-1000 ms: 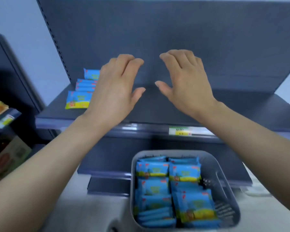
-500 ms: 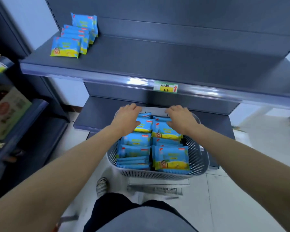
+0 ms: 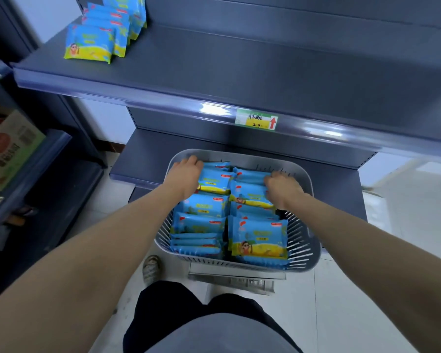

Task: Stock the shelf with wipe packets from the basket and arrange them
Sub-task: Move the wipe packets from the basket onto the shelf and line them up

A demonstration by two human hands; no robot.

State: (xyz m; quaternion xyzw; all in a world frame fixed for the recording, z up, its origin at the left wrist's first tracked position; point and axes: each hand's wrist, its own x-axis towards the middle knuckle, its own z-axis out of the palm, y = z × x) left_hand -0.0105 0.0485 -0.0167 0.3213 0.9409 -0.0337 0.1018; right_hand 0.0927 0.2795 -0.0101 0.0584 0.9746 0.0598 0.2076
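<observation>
**A:** What is inside the grey basket (image 3: 309, 225)?

**B:** It is almost full of blue and yellow wipe packets (image 3: 257, 238). They lie in two columns. Some lie flat and some stand on their edge at the near left side. The basket sits low, in front of the shelf (image 3: 239, 72).

**A:** And where are the hands?

**B:** Both are in the basket, at its far end. The left hand (image 3: 186, 177) lies over the far packet of the left column, with the fingers bent down beside the basket wall. The thumb is hidden, so I cannot tell if it grips. The right hand (image 3: 283, 189) has its fingers curled round the edge of a packet in the right column.

**A:** Is anything on the shelf?

**B:** Yes. A short row of packets (image 3: 97, 42) stands at its far left end, one behind another. A price tag (image 3: 256, 122) sits on the front edge. A cardboard box (image 3: 8, 149) is on the rack at the left.
</observation>
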